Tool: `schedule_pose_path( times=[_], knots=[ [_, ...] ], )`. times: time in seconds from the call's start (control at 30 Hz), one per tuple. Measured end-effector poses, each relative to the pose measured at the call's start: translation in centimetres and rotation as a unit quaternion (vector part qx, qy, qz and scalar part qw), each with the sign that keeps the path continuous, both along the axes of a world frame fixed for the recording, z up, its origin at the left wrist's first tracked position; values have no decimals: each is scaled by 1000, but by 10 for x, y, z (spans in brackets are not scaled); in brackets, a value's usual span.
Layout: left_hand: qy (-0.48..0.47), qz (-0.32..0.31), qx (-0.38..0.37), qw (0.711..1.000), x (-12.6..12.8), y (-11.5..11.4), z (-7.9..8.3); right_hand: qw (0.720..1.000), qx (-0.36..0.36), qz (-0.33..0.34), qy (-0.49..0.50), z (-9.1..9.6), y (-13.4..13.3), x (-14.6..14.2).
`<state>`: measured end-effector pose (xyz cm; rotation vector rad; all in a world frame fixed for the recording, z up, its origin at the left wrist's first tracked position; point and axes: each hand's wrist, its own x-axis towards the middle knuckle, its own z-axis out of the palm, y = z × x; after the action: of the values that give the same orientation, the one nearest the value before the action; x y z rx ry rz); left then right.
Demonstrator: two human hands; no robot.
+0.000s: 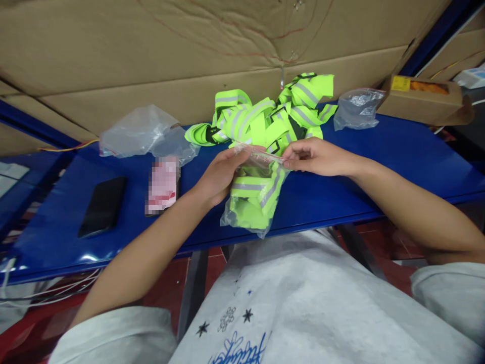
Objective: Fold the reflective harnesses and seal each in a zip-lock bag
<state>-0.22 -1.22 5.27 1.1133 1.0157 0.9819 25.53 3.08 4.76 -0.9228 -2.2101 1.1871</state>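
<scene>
A clear plastic zip bag (250,202) with neon yellow-green reflective straps inside hangs at the front edge of the blue table (322,197). My left hand (223,169) grips the upper left of this bag, thumb along its top. At the bag's upper right corner, my right hand (312,156) pinches the rim between thumb and fingers. Just behind both hands lies a heap of loose reflective straps (253,119) with grey stripes and black buckles.
Clear plastic bags (140,131) lie left of the heap, and another clear bag (358,108) is at the right. A cardboard box (420,101) stands beyond it. On the left are a black phone (103,206) and a pink, blurred item (162,184). Cardboard panels (151,60) line the back.
</scene>
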Motion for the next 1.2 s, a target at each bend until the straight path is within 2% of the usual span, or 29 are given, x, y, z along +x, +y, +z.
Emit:
schedule_pose_path(
  times=[1.2],
  knots=[
    [2,-3,-2,1000,-1,0,-2,1000,-12,3,-12,2,-2,0]
  ],
)
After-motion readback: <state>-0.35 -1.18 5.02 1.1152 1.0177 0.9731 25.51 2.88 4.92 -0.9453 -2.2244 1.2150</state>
